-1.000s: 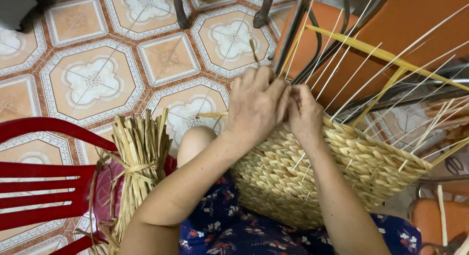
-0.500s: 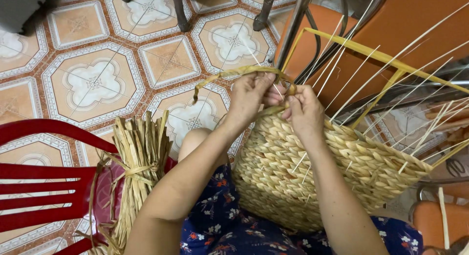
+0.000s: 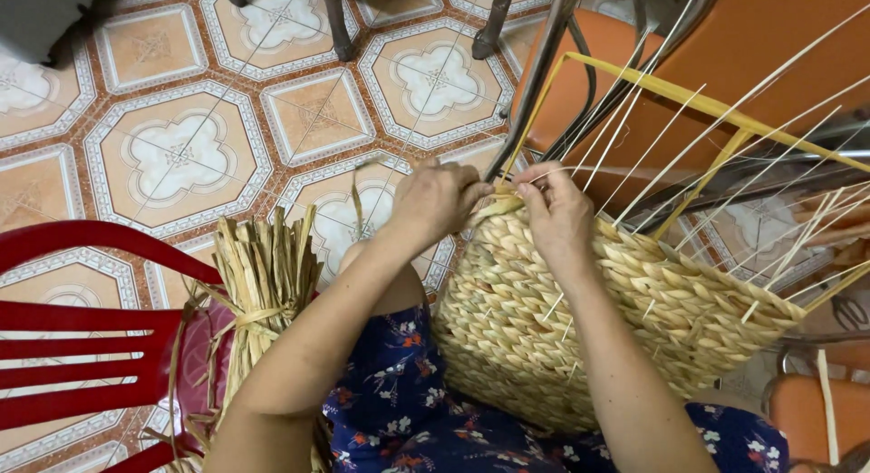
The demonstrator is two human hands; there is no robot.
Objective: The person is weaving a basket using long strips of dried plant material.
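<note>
Both hands pinch a flat straw strand (image 3: 504, 204) at the rim of a half-woven basket (image 3: 580, 323): the left hand (image 3: 437, 199) has its fingers curled tight on the strand, and the right hand (image 3: 558, 212) presses its fingertips closed on the same spot. The basket lies tilted across the person's lap, on a dark blue floral garment (image 3: 408, 405), its plaited wall facing the camera. Thin pale stakes (image 3: 725, 120) fan out from the rim toward the upper right, around a yellow frame (image 3: 689, 97). To the left of the left forearm, a tied bundle of dried straw (image 3: 263, 292) rests on a red plastic chair (image 3: 82, 346). Beyond the hands, the floor (image 3: 172, 156) is tiled in orange and white octagonal patterns. Dark chair legs (image 3: 337, 24) stand on the tiles at the far edge, beside an orange seat (image 3: 779, 38) with metal tubing.
</note>
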